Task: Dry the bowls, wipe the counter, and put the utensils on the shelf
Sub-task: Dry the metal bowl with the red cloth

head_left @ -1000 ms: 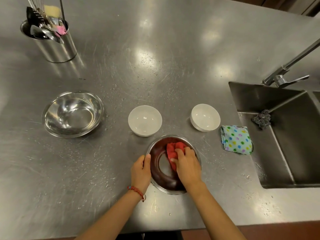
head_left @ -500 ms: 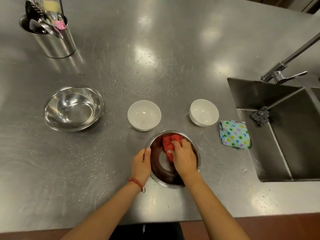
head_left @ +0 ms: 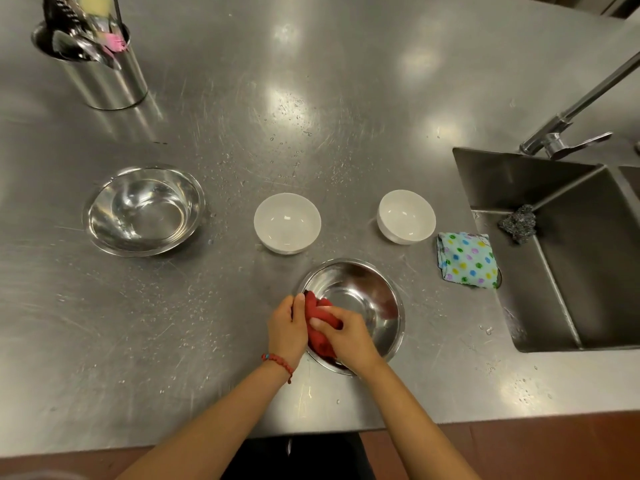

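- Steel canister at the far left corner of the counter holds upright utensils, among them a pink brush and a yellow sponge head.
- Nearer, on the left, an empty steel bowl sits upright, with water droplets scattered on the counter beside it.
- Toward the middle stands a white bowl, upright and apart from the others.
- At the near edge, the left hand, a red bead bracelet on its wrist, grips the left rim of a second steel bowl, thumb curled over the edge.
- Inside that bowl, the right hand presses a bunched red cloth against the left inner wall, fingers curled round it.
- Another white bowl stands further right.
- Just beside it lies a folded polka-dot cloth, touching the edge of the sink.
- A steel scourer rests in the sink, under the faucet.
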Demonstrator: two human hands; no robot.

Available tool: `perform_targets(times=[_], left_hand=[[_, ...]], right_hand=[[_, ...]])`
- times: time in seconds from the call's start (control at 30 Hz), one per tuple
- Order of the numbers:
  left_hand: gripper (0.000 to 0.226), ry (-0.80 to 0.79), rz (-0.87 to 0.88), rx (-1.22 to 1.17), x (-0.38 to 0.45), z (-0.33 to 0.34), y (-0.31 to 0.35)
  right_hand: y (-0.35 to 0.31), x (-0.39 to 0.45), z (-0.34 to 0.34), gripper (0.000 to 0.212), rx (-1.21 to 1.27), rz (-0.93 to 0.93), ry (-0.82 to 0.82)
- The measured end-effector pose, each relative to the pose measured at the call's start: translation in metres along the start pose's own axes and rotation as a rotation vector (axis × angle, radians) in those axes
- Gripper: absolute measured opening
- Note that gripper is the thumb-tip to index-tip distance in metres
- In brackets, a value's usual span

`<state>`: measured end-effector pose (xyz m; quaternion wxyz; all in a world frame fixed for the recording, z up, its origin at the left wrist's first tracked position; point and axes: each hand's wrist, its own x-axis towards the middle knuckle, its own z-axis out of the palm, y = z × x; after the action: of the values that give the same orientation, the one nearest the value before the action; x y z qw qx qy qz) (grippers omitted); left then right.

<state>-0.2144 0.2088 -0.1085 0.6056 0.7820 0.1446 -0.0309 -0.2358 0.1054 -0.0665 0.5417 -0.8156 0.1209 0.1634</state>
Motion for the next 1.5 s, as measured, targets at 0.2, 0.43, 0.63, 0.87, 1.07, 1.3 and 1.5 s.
perform_targets(times=[0.2,0.43,0.63,0.87,1.07,1.3,1.5], left_hand=[[0.046,-0.003,-0.003,-0.055,-0.006,0.004,-0.002],[0.045,-0.045,0.005,-0.031,-0.014,0.009,-0.006],[0.039,-0.044,-0.048,-0.038,-0.012,0.010,-0.007],[0.039,-0.073,-0.006,0.004,-0.020,0.013,-0.004],[0.040,-0.059,0.020,0.000,-0.019,0.017,0.003],[0.040,-0.048,0.004,-0.012,-0.019,0.019,0.003],[0.043,-0.009,0.004,0.040,-0.022,0.022,0.003]], right_hand=[[0.014,-0.006,-0.046,0.020,-0.346,0.066,-0.302],[0.003,0.005,0.007,0.025,0.009,0.072,0.398],[0.023,-0.001,-0.002,0.028,-0.156,0.032,0.132],[0.018,0.019,0.001,0.028,-0.116,-0.017,0.488],[0.024,0.024,-0.031,0.039,-0.602,0.118,0.679],[0.026,-0.008,-0.075,0.038,-0.792,0.139,0.507],[0.027,-0.042,-0.088,0.039,-0.523,0.145,0.469]])
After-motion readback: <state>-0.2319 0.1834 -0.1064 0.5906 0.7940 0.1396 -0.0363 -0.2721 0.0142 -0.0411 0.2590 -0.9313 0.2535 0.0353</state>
